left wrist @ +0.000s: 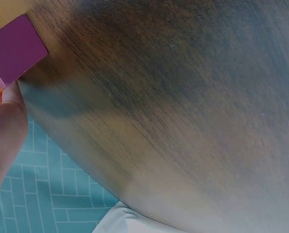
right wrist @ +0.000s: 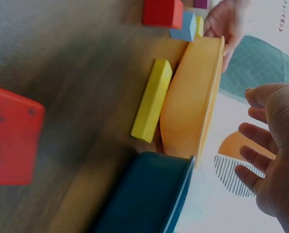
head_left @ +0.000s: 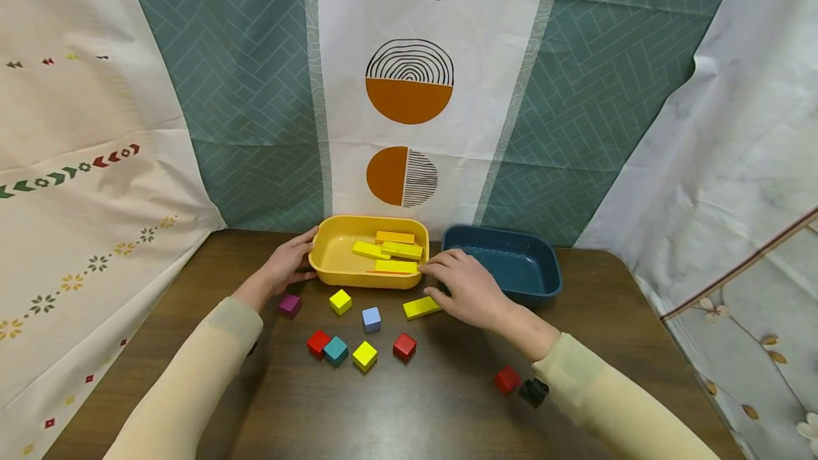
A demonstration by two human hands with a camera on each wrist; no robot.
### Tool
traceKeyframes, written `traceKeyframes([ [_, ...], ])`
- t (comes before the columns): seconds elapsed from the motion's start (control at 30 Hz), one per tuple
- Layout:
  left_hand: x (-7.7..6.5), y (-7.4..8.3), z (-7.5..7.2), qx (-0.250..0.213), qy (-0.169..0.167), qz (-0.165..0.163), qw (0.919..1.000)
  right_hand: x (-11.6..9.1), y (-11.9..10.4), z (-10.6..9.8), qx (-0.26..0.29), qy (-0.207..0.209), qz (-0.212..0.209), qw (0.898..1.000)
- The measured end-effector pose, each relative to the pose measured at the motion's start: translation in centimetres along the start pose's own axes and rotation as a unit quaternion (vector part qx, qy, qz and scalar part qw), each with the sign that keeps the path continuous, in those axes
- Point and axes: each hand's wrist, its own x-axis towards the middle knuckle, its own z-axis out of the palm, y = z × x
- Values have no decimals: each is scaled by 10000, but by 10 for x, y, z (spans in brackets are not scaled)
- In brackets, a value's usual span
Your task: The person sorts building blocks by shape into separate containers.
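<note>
A yellow plastic bin (head_left: 329,279) stands near the back of the table, with several yellow rectangular blocks (head_left: 401,250) lying in it. My left hand (head_left: 284,266) holds the bin's left end, thumb toward the front and fingers toward the far side. Just over the bin's right rim hovers my right hand (head_left: 469,291). Its fingers are spread and loosely bent in the right wrist view, with nothing between them. One more yellow rectangular block (right wrist: 152,101) lies on the table in front of the bin, below the right hand and apart from it in that view.
A dark blue bin (head_left: 549,282) stands right of the yellow one. Small cubes lie in front: purple (head_left: 290,305), yellow (head_left: 341,302), light blue (head_left: 371,319), red (head_left: 404,347) and teal (head_left: 335,351) among them. Another red cube (head_left: 507,379) is by the right wrist. Patterned cloth hangs behind the table.
</note>
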Motion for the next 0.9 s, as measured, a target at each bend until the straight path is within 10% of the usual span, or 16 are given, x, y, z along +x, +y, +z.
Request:
traceKeyframes([
  [0.9,-14,18,6,-177,-107,-36,9998,-42,-12,44,-411,-2028,283,9780],
])
